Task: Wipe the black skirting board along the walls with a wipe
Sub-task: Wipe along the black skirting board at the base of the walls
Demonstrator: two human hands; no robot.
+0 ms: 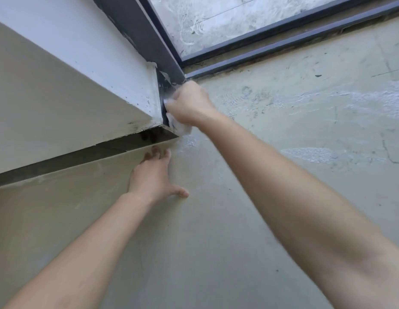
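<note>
A black skirting board [82, 158] runs along the foot of the wall from the left edge to an outer corner, then turns up the short side [163, 88] toward the door frame. My right hand [189, 103] grips a crumpled white wipe [179, 127] and presses it against that short black side just past the corner. My left hand [152, 175] lies flat on the grey floor below the corner, fingers spread and pointing at the board. White paint smears mark the black strip above the wipe.
The pale wall [49, 103] fills the left side. A dark door frame [145, 39] and floor track [283, 45] run across the top, with dusty glass behind. The concrete floor [283, 130] shows white streaks and scuffs to the right.
</note>
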